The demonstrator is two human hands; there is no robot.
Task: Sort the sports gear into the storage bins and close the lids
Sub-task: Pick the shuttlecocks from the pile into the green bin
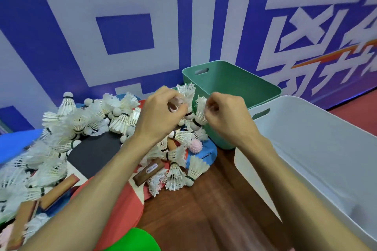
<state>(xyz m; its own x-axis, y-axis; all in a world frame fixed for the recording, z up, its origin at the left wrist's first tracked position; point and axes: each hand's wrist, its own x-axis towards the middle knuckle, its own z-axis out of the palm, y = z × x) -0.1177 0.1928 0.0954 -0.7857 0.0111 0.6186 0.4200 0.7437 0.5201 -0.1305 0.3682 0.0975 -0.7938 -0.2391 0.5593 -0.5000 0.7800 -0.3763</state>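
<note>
A heap of several white feather shuttlecocks (85, 122) lies on the wooden table, mixed with table tennis paddles (95, 155). My left hand (161, 112) is raised over the heap and grips a shuttlecock (186, 92) by its feathers. Beside it, my right hand (226, 114) pinches another shuttlecock (199, 116) with curled fingers. Both hands hover just left of the green bin (240, 89), which stands open and looks empty. A white bin (318, 149) stands open at the right.
A pink spiky ball (196, 145) lies on a blue paddle by the green bin's base. Something green (136, 239) sits at the near edge. A blue and white printed wall (122, 26) rises behind the table. No lids are visible.
</note>
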